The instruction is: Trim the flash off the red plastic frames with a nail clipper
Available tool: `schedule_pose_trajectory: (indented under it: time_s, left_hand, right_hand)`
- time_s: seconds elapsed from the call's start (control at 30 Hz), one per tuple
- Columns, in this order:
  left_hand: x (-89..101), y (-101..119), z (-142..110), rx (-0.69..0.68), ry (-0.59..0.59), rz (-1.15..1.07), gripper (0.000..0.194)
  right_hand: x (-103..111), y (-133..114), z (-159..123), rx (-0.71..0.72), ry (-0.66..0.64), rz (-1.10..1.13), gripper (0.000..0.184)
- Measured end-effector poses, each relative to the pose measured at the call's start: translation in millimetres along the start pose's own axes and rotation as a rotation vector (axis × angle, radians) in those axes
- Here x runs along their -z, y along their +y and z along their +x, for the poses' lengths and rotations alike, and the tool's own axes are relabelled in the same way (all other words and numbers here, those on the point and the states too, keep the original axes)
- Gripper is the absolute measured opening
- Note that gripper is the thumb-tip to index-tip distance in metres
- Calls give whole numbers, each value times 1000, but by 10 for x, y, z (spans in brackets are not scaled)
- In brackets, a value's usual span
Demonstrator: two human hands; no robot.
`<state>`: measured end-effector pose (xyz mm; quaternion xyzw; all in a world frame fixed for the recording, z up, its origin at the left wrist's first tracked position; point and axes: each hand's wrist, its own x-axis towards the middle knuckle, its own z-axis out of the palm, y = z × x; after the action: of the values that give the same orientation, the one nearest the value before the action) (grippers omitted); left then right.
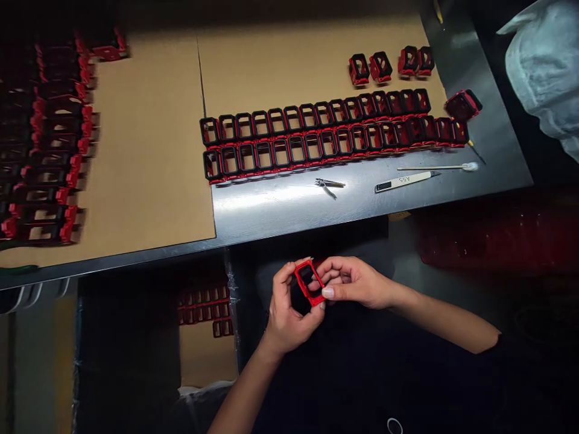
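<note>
Both my hands hold one small red and black frame-shaped case (309, 281) below the table's front edge. My left hand (287, 313) wraps its fingers round the case's left side and bottom. My right hand (353, 282) pinches the case's right side with thumb and fingers. On the table above, two long rows of the same red and black cases (325, 135) stand side by side, partly on brown cardboard (149, 157).
Tweezers (329, 184), a white-handled knife tool (404, 181) and a cotton swab (446, 167) lie on the grey table (280, 208). More cases stand at the back right (389, 65) and stacked at far left (49, 138). A box below holds cases (203, 304). A pale cloth bundle (545, 66) sits at the right.
</note>
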<state>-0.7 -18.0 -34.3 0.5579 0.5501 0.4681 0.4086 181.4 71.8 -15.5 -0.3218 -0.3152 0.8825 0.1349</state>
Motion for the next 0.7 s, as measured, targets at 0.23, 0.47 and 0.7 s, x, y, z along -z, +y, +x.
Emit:
schedule_pose_trajectory:
  time_s: [0.23,0.47,0.7]
  left_hand:
    - [28,-20,-39,-3,17,-19,72]
    - [132,105,65,54,85,-61,31]
    - [708,354,-68,355,-100,152,37]
  right_hand:
    - [-1,7,41,66,38,46,50]
    - [113,-118,-6,312,65,-414,35]
    - [-191,-328,325,607,-373,-1124,26]
